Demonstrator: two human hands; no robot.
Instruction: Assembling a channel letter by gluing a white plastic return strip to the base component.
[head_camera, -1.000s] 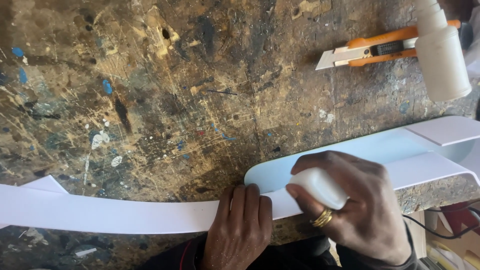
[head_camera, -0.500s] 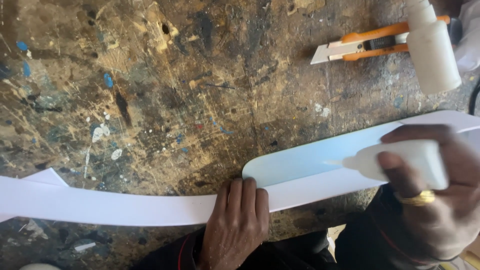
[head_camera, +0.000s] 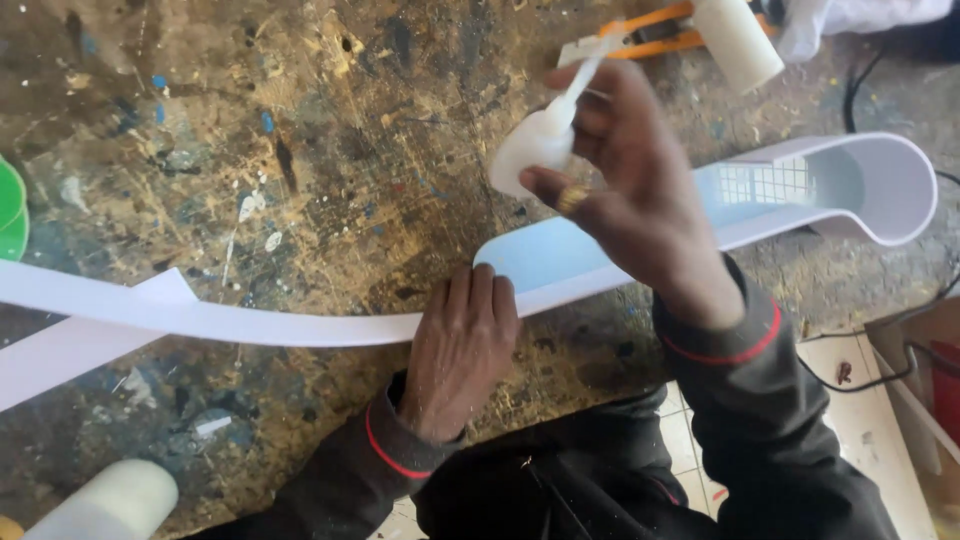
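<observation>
Nearest, the left hand (head_camera: 462, 352) lies flat, fingers together, still pinning the white strip (head_camera: 300, 322) to the paint-stained bench (head_camera: 330, 130), while the right hand (head_camera: 640, 190), clamped on the small glue bottle (head_camera: 535, 150), has lifted off it, nozzle toward the orange knife (head_camera: 640, 35), so that glue pass looks finished.

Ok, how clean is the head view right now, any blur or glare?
Head view: soft daylight, no harsh glare; the right hand and its white glue bottle are slightly motion-blurred; the left hand on the white strip is sharp; frame edges look stretched.
</observation>
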